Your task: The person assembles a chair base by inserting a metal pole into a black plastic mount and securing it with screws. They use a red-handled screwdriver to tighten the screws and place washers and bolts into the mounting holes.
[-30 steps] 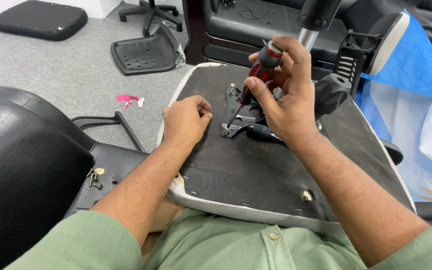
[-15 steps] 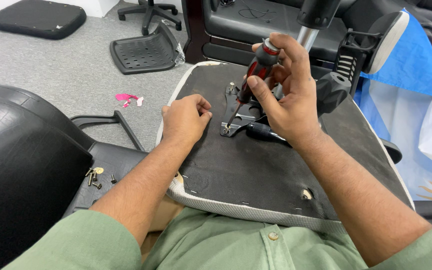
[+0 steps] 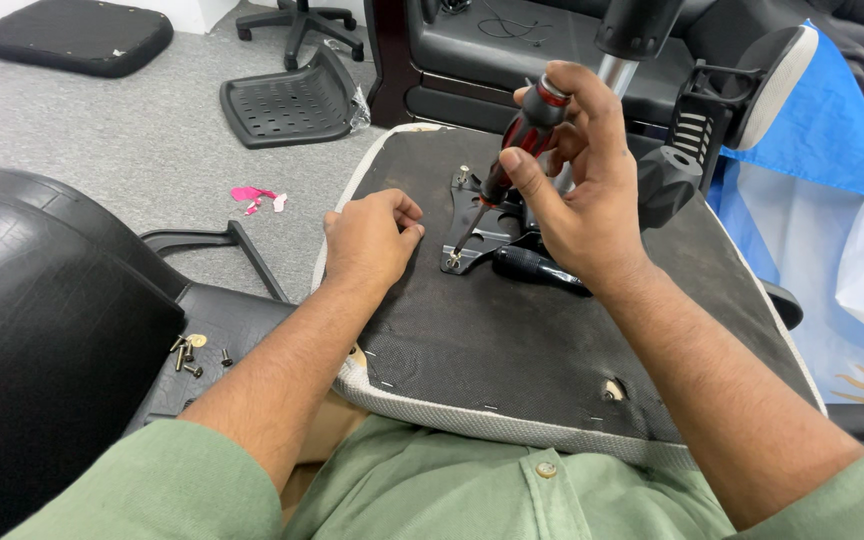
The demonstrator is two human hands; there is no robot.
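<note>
An upturned office chair seat (image 3: pixel 512 350) with black underside fabric and a grey edge lies across my lap. A black metal mechanism plate (image 3: pixel 480 232) is mounted near its middle. My right hand (image 3: pixel 577 190) grips a red-and-black screwdriver (image 3: pixel 517 140), tip down on a screw (image 3: pixel 451 261) at the plate's near left corner. My left hand (image 3: pixel 370 238) rests as a loose fist on the seat just left of the plate, holding nothing that I can see. A black lever handle (image 3: pixel 537 268) sticks out beneath my right hand.
Several loose brass screws (image 3: pixel 188 352) lie on a black leather chair part (image 3: pixel 42 330) at my left. A black plastic base piece (image 3: pixel 287 100) and a cushion (image 3: pixel 72 35) rest on the grey carpet. A blue and white cloth (image 3: pixel 832 200) hangs at right.
My right hand has lifted and tilted the screwdriver slightly while its tip stays on the screw. My left hand has stayed put on the seat.
</note>
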